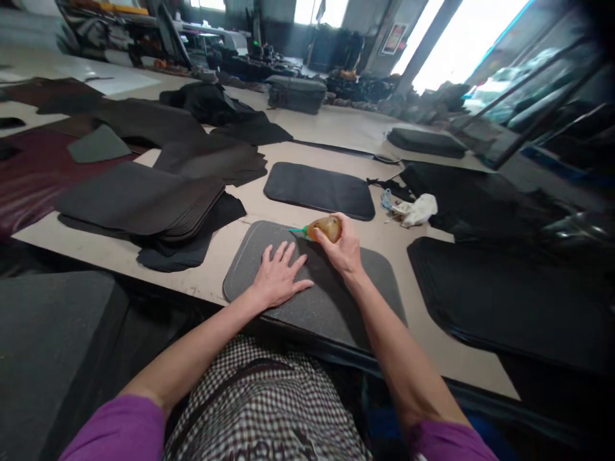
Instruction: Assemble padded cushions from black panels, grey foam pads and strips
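In our right hand [344, 248], closed fingers are gripping an amber, bulb-shaped translucent bottle [323, 228], its thin green nozzle [298, 230] pointing left, perhaps touching the grey rounded-corner panel [312, 314] just beyond our left hand [278, 280], whose spread, empty fingers are lying flat.

Bottle [329, 228]: cloudy amber, browner in places. Nozzle [298, 230]: bright green, strongest colour on the bench [394, 250], itself plain pale tan with darker smudges near the front edge. Work panel [250, 256]: mid-grey, pale specks, a lighter line tracing its left border. Far panel [319, 189]: blue-black. Right-hand panels [504, 294]: near black. Stacked sheets [139, 195]: dark brown-grey. Large sheet [43, 169] at left: deep maroon. Small offcut [100, 145]: grey-green. Crumpled cloth [423, 208]: off-white. Sleeves [120, 429]: solid purple. Checked garment [269, 403]: small dark-and-white checks, maroon tinge.
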`<action>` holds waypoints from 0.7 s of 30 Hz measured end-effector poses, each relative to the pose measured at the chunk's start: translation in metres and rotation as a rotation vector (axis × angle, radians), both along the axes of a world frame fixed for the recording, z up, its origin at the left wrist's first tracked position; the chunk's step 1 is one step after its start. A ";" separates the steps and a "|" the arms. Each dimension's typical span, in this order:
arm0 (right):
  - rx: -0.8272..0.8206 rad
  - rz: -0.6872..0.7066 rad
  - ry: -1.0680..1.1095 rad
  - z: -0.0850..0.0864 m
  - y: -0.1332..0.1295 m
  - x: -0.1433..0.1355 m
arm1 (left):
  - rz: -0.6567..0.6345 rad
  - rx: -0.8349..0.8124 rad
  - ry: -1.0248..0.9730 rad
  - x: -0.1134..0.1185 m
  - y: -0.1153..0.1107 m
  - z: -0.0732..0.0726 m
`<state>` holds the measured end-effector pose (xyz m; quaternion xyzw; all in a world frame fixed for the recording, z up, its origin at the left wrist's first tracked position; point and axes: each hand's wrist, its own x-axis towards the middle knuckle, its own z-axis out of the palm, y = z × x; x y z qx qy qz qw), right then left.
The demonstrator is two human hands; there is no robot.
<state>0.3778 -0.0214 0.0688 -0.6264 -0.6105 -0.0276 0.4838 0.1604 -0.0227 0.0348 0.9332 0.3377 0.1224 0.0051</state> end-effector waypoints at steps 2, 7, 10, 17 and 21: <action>-0.014 -0.045 -0.011 0.002 -0.014 0.015 | 0.002 0.003 0.020 0.000 0.000 0.001; -0.063 -0.192 -0.008 0.006 -0.059 0.063 | -0.006 0.016 0.039 0.001 0.000 0.002; -0.075 -0.296 -0.008 0.008 -0.090 0.096 | -0.011 0.021 0.051 0.002 0.001 0.001; -0.059 -0.530 0.004 0.009 -0.162 0.162 | -0.040 0.016 0.036 0.002 0.002 -0.001; -0.027 -0.634 -0.036 0.016 -0.191 0.172 | -0.060 -0.072 -0.010 0.001 0.007 0.000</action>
